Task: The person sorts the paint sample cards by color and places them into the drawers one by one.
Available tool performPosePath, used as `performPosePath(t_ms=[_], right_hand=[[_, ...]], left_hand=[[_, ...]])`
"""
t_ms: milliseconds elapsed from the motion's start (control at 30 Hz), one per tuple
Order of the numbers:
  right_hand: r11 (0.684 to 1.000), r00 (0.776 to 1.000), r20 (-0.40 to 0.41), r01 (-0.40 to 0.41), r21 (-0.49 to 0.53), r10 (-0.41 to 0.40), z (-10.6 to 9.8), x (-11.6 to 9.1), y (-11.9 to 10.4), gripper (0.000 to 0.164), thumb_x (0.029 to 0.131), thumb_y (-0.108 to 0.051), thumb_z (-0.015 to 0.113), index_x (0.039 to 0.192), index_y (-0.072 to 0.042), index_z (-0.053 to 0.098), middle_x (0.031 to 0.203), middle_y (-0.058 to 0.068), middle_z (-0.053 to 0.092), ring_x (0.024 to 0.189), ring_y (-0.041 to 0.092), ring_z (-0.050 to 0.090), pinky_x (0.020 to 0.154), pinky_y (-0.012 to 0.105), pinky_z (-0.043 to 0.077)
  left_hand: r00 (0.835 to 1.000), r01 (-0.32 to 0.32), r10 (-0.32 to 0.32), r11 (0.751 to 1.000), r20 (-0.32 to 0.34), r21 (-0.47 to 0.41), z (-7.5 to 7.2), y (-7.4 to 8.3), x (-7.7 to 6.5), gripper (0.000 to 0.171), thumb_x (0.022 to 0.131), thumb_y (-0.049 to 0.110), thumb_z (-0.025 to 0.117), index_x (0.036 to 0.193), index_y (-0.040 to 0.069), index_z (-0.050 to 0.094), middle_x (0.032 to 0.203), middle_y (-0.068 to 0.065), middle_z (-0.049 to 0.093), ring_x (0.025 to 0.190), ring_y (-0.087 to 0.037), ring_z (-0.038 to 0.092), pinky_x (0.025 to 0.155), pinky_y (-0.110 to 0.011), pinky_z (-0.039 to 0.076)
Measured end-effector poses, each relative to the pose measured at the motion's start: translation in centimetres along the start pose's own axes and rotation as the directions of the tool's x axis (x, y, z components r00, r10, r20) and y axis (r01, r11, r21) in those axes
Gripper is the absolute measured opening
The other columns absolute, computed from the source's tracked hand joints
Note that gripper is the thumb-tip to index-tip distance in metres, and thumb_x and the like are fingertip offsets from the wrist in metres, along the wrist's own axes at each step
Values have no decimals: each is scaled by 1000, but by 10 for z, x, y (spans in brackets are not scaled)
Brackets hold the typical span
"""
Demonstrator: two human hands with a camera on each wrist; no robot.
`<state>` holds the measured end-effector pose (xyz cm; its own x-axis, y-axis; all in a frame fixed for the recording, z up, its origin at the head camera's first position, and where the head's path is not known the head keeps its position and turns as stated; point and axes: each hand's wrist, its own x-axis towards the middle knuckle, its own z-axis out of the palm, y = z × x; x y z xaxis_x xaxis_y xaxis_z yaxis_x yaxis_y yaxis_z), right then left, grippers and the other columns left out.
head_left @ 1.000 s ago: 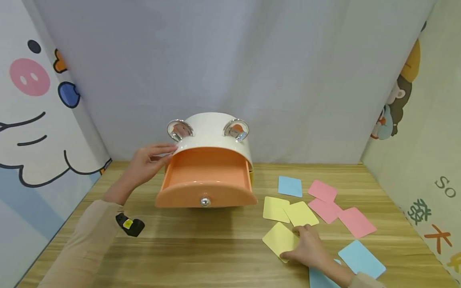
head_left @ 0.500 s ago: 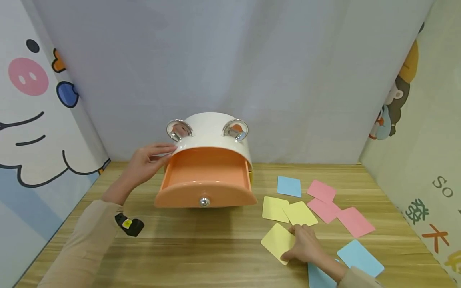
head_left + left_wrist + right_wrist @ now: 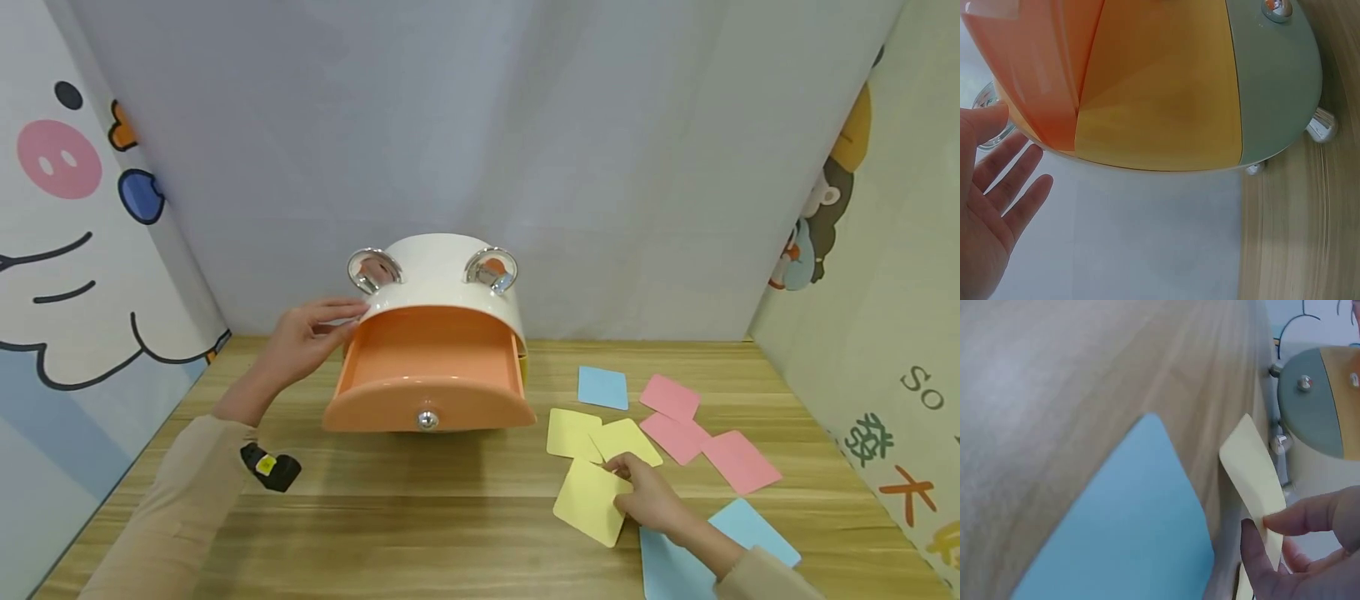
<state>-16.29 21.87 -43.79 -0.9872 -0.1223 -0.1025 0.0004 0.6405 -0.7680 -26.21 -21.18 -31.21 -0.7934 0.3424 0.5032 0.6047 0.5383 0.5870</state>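
Note:
A white drawer box (image 3: pixel 442 271) with chrome ring ears stands at the back of the table, its orange top drawer (image 3: pixel 431 404) pulled out. Nothing lies in the part of that drawer I can see. My left hand (image 3: pixel 303 342) rests its fingers against the box's left side, fingers extended. In the left wrist view, yellow (image 3: pixel 1160 94) and green drawer fronts (image 3: pixel 1275 81) show as well. My right hand (image 3: pixel 648 496) pinches a yellow square card (image 3: pixel 591 502) between thumb and fingers. That card is tilted up off the table in the right wrist view.
Two yellow cards (image 3: pixel 573 435) lie just behind the held one. Pink cards (image 3: pixel 742 462) are spread to the right. Blue cards lie at the back (image 3: pixel 602 388) and near the right forearm (image 3: pixel 753 533). A grey-white curtain (image 3: pixel 637 167) hangs behind the table.
My right hand has taken the yellow card by its edge and lifted it from the table, turning it slightly. My left hand and the drawer have stayed where they were.

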Motion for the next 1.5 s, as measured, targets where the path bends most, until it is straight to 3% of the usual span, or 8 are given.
performPosePath(t_ms=[133,200,400,633,800,1200,1500], right_hand=[[985,995,94,-50,168,34,-15,-1,2,43,68,18,46,111,13,46,100,20,42,77,25,45,51,24,46],[978,991,134,-48,205,21,-24,-1,2,42,70,17,46,112,15,44,98,19,40,70,20,41,51,23,47],[982,985,169,-46,186,14,-56,8,-13,43,74,11,49,117,13,45,102,18,44,73,18,44,60,30,52],[983,976,202,49,177,-85,-92,21,-48,43,79,9,48,121,15,40,102,17,47,79,18,49,66,29,54],[982,970,221,59,178,-99,-108,29,-72,46,81,8,47,125,15,37,105,18,43,79,17,48,70,30,54],[982,960,226,142,122,-167,-134,47,-132,42,85,7,46,126,11,39,105,17,45,84,17,51,74,29,54],[972,951,223,184,144,-213,-128,63,-175,43,85,6,48,128,5,42,116,20,47,92,20,54,81,32,53]], left_hand=[[1000,-6,6,1000,0,0,0,0,0,27,88,4,59,114,-1,63,118,-18,58,105,-32,55,76,-41,54],[1000,-12,12,1000,0,-1,0,1,1,27,87,5,59,114,-1,63,118,-18,58,105,-31,56,76,-40,54],[1000,-26,26,1000,-8,-2,0,-1,1,27,87,2,59,113,-1,63,117,-18,58,104,-32,56,74,-41,54],[1000,-21,21,1000,-5,5,0,-1,0,27,87,3,59,113,-1,63,117,-18,58,104,-32,56,75,-41,54],[1000,-24,24,1000,-7,8,0,-1,0,27,87,3,59,113,-2,63,117,-18,58,104,-32,56,74,-41,54],[1000,-24,24,1000,-6,8,1,-2,0,27,86,4,60,113,0,64,116,-17,59,103,-31,57,74,-39,54],[999,-37,37,999,-5,7,0,-2,1,27,86,1,59,113,-2,63,117,-19,58,104,-32,56,74,-37,54]])
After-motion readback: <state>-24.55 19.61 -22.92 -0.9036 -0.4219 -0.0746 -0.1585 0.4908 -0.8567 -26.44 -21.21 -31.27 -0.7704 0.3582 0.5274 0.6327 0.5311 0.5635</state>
